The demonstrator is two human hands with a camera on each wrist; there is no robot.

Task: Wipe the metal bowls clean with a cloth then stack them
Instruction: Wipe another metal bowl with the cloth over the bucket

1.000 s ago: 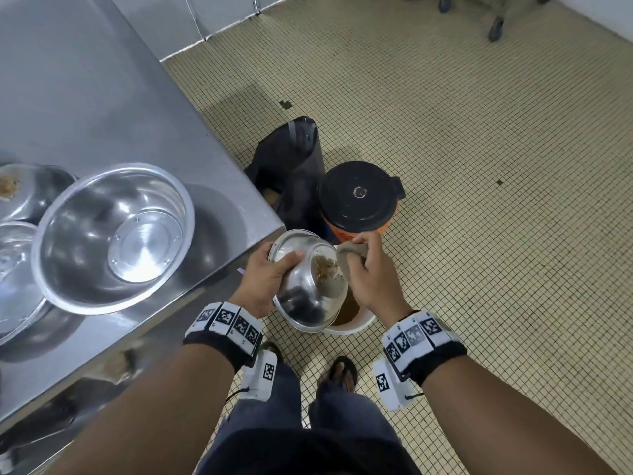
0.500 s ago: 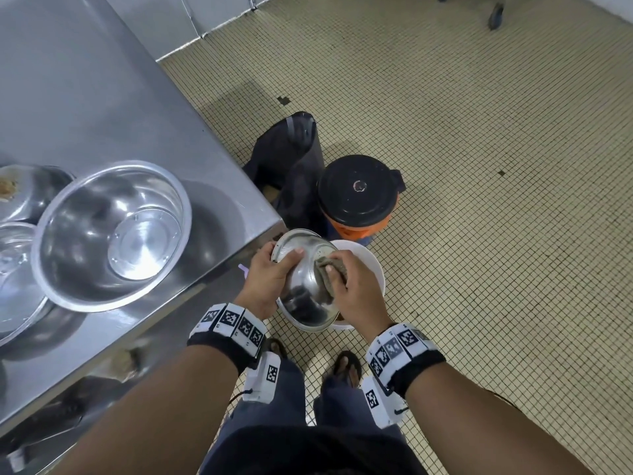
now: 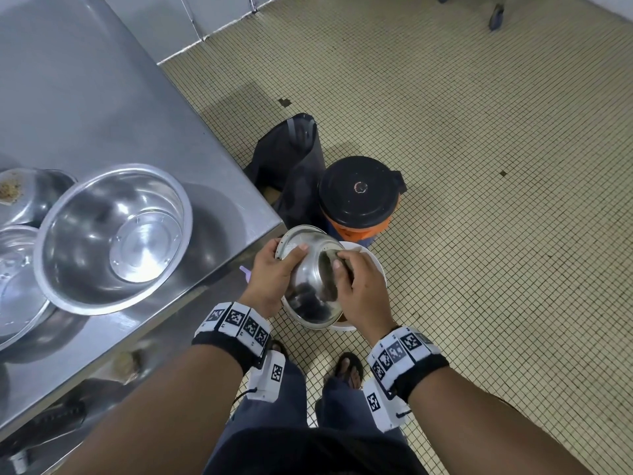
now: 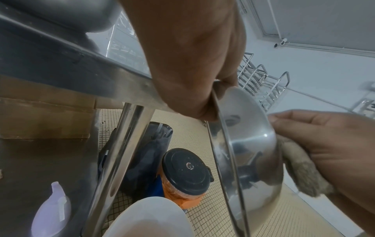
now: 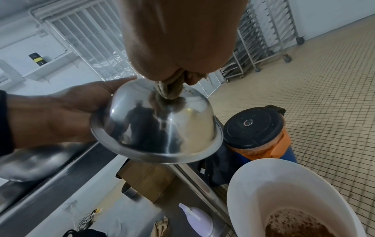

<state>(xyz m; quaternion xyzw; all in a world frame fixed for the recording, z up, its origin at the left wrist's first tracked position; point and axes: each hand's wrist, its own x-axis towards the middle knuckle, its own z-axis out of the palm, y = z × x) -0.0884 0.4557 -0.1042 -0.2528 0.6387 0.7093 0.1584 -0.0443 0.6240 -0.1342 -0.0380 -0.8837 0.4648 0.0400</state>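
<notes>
1. Steel bowl (image 3: 310, 279) is held off the surface's corner, above the white bucket (image 5: 263, 181) on the floor, tilted with its mouth facing away from the person.
2. The left hand (image 3: 270, 275) grips the bowl's rim, thumb across the outer wall.
3. The right hand (image 3: 359, 289) is closed around a bunched tan cloth (image 4: 300, 170) and presses it against the bowl's outside, near the base.
4. On the surface (image 3: 102, 97) sit three more bowls: a large one (image 3: 113, 238) leaning on two others at the left edge, one of them with crumbs (image 3: 8, 190) in it.
5. The bucket holds brown residue (image 5: 298, 224).
6. Just beside it stand a black-lidded orange container (image 3: 359, 197) and a dark bag (image 3: 291, 166).
7. A lilac spray bottle (image 5: 198, 219) lies on the lower shelf.
</notes>
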